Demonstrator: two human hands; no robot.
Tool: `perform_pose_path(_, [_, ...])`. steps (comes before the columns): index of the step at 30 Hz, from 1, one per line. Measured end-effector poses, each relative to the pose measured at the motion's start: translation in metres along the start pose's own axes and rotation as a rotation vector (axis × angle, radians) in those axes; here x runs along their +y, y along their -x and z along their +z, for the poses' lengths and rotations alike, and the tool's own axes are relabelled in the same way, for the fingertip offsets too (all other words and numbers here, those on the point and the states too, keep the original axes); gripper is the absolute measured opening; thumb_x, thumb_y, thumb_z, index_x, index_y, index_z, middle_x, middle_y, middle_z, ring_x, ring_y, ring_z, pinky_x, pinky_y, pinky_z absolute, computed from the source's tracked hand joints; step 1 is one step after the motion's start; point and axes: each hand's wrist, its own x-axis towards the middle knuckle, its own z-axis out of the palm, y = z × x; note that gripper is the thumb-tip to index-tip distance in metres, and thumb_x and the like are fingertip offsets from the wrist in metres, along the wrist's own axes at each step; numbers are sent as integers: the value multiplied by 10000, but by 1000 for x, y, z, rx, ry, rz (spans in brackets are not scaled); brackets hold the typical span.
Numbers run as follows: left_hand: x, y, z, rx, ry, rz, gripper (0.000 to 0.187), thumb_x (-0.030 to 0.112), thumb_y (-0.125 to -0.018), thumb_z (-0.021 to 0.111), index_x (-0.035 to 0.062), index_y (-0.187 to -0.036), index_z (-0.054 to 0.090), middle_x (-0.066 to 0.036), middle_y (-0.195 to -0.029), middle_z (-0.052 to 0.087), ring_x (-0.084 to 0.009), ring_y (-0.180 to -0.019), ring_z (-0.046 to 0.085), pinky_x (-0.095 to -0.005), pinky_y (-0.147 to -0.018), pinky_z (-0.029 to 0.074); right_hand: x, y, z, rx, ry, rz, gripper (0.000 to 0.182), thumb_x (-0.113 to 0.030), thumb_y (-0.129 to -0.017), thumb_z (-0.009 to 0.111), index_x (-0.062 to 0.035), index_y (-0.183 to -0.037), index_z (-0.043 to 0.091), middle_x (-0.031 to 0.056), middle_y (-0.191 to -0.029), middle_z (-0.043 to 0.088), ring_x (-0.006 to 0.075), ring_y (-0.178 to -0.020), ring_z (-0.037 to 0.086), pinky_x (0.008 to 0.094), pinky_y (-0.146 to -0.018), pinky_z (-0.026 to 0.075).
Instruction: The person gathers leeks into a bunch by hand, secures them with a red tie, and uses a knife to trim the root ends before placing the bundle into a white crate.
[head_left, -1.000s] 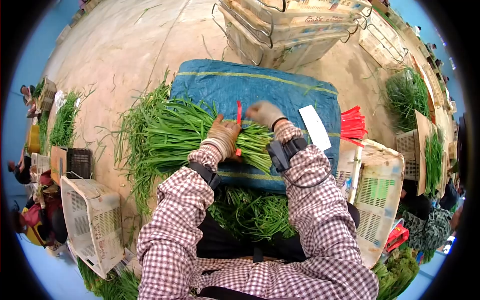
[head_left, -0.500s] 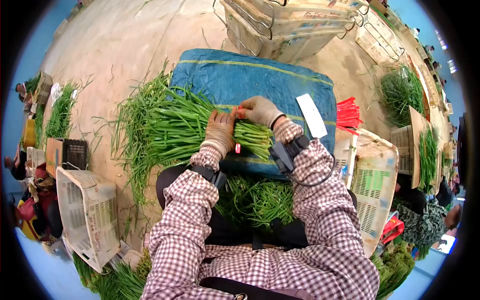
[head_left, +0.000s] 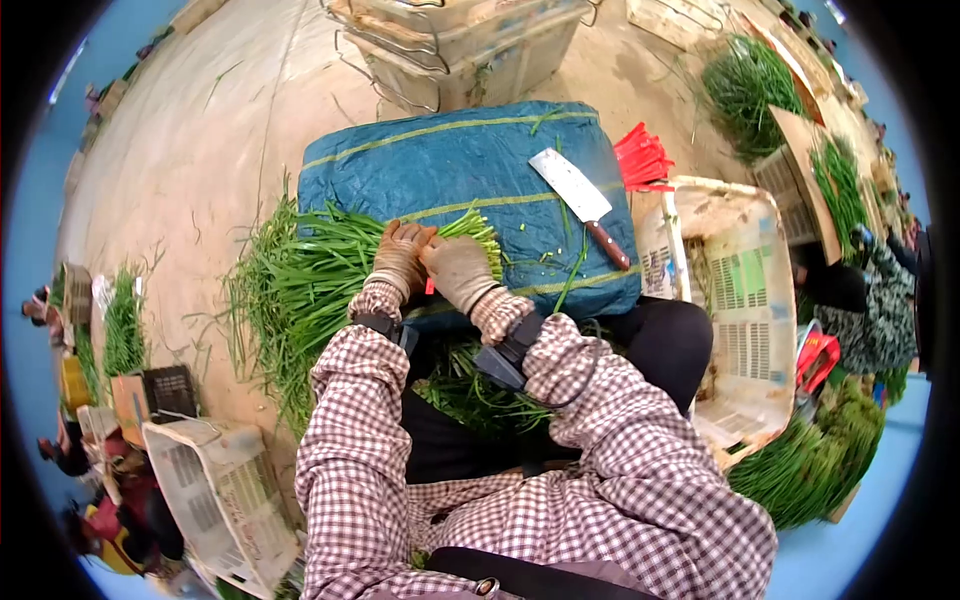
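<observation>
A bundle of long green stalks [head_left: 335, 262] lies across the left part of the blue-covered block [head_left: 400, 160]. My left hand [head_left: 402, 258], in a stained glove, is wrapped over the bundle near its cut ends. Beside it my right hand [head_left: 462, 272], also gloved, is closed round the pale stems, and its fingertips meet my left hand. A bit of red band shows between the hands. A cleaver [head_left: 572, 187] with a brown handle lies flat on the blue cover to the right, with small green scraps near it. Red strips [head_left: 643, 158] lie at the cover's right edge.
Stacked crates [head_left: 470, 50] stand beyond the block. A crate [head_left: 740, 310] is close on the right, another [head_left: 225, 500] at the lower left. Loose greens [head_left: 480, 395] lie below the block. Other people sit at the far left and right.
The view has shifted. My right hand has moved down against my left hand at the bundle. The cleaver's handle and the green scraps now show on the cover.
</observation>
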Motion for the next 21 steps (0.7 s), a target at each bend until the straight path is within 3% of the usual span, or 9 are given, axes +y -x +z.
perform_pose_path(1, [-4, -2, -1, 52, 88, 4, 670, 303, -737, 639, 152, -1334, 375, -89, -1315, 440, -244, -1289, 342, -431, -1116, 152, -1, -1, -26, -297, -112, 125, 464, -328, -775, 629, -75, -1151, 536, 111, -1052, 611, 229, -1004, 579, 394, -838, 446])
perform_pose_path(2, [-6, -6, -4, 47, 77, 18, 670, 303, -737, 639, 152, -1334, 375, -89, -1315, 440, -244, -1289, 342, -431, -1116, 152, 5, 6, -37, -289, -119, 141, 464, -328, -775, 629, -75, -1151, 536, 111, -1052, 611, 229, -1004, 579, 394, -838, 446])
perform_pose_path(4, [-5, -9, -7, 41, 171, -19, 641, 218, -689, 687, 151, -1272, 429, -100, -1230, 502, -255, -1220, 425, -409, -1105, 195, 18, 29, -47, -36, 47, 23, 827, -448, -747, 664, -73, -1390, 304, 154, -1376, 391, 258, -1294, 347, 424, -1055, 259])
perform_pose_path(5, [-8, -11, -7, 46, 195, 0, 643, 260, -661, 717, 146, -1238, 456, -104, -1233, 503, -265, -1212, 434, -403, -1101, 205, 25, 30, -44, -261, 110, 38, 1061, -559, -669, 688, -142, -1456, 112, 104, -1505, 128, 283, -1390, 100, 446, -1102, 98])
perform_pose_path(8, [-3, -11, -37, -66, 251, -11, 851, 426, -550, 804, 137, -1270, 456, -111, -1271, 483, -289, -1241, 406, -396, -1085, 248, 40, 29, -41, -391, 305, -65, 1077, -570, -669, 683, -149, -1458, 82, 122, -1508, 114, 284, -1394, 85, 465, -1105, 82])
perform_pose_path(12, [-13, -37, -47, -328, 266, -41, 992, 550, -523, 810, 113, -1324, 419, -151, -1323, 447, -303, -1266, 373, -382, -1059, 297, 71, -9, -31, -519, 276, -61, 1090, -575, -696, 668, -162, -1463, 13, 132, -1512, 108, 288, -1399, 76, 462, -1108, 71])
perform_pose_path(16, [-28, -61, -54, -298, 476, -5, 946, 472, -504, 847, 79, -1275, 465, -171, -1170, 564, -317, -1125, 511, -396, -957, 409, 103, -55, -25, -715, 148, -118, 1147, -535, -615, 736, -146, -1461, 65, 132, -1502, 158, 272, -1398, 86, 452, -1115, 88])
perform_pose_path(20, [-18, -47, -58, -350, 477, -47, 985, 550, -512, 808, 82, -1300, 446, -157, -1252, 506, -310, -1183, 460, -387, -1016, 358, 99, -47, -26, -810, -13, -50, 1009, -455, -608, 760, -141, -1417, 246, 135, -1348, 406, 307, -1241, 395, 415, -1033, 317])
perform_pose_path(21, [-3, -32, -49, -274, 278, -31, 1006, 569, -528, 790, 97, -1328, 405, -141, -1261, 494, -296, -1195, 446, -391, -1038, 330, 95, -25, -12, -660, -55, -32, 842, -318, -664, 738, -147, -1377, 324, 139, -1256, 478, 295, -1131, 483, 394, -960, 380])
